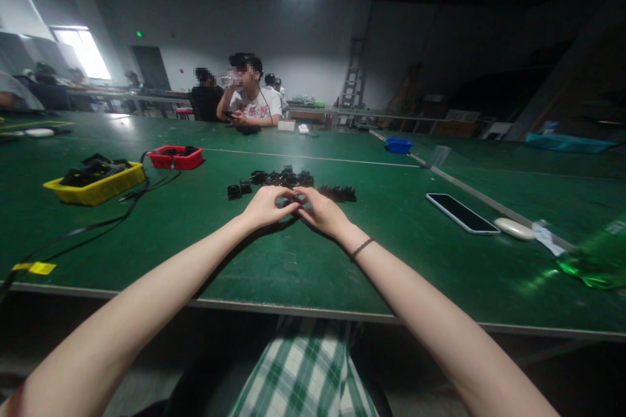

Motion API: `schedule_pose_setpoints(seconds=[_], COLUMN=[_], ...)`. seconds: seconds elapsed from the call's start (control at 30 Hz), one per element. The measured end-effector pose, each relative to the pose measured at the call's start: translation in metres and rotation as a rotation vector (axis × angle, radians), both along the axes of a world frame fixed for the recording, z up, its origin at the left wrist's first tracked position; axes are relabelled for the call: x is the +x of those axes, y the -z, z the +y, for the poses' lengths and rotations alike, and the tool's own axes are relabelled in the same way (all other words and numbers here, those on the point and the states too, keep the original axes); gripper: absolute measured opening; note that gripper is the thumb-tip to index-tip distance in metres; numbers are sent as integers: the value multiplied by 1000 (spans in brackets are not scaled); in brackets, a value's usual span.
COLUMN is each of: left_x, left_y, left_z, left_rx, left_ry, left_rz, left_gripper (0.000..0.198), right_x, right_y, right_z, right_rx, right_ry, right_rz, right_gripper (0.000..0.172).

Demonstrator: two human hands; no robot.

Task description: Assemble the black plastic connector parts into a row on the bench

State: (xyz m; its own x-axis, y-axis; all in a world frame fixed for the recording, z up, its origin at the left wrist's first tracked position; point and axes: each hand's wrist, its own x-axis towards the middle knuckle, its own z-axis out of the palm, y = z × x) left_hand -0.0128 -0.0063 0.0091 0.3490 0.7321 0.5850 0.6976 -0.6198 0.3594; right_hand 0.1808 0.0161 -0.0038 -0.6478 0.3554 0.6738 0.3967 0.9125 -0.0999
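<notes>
Both hands meet at the middle of the green table [293, 260], their fingertips almost touching. My left hand [267, 207] curls its thumb and fingers around a small dark part, largely hidden between the hands. My right hand [323, 210] has its fingers bent in against the same spot. Just beyond them lies a heap of small black parts [287, 176]. Two black pieces [235, 191] sit left of the fingers, and a row of black parts [345, 193] is right of them.
At the left stand a yellow tray [98, 190] and a red tray [177, 159] holding black parts, with a black cable beside them. A phone [462, 213], a pale oval object [514, 229] and a green bottle [599, 257] lie right. A person [254, 101] sits across the table.
</notes>
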Motion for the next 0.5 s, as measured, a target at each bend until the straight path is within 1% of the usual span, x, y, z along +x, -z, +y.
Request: schedule_pose_setpoints(seconds=[0.2,0.33,0.5], left_x=[-1,-2,-3], left_y=[-3,-4,-2], left_z=[-1,-1,0], left_rx=[26,23,13], left_ry=[-63,-91,-94], left_rz=[-57,-87,-68], left_gripper=[30,32,34], right_x=[0,0,0], right_y=[-1,-2,-6], right_z=[-1,-2,-5], right_rx=[-67,-102,-124], right_ry=[142,191,228], right_rz=[-68,-116,-180], right_gripper=[58,57,53])
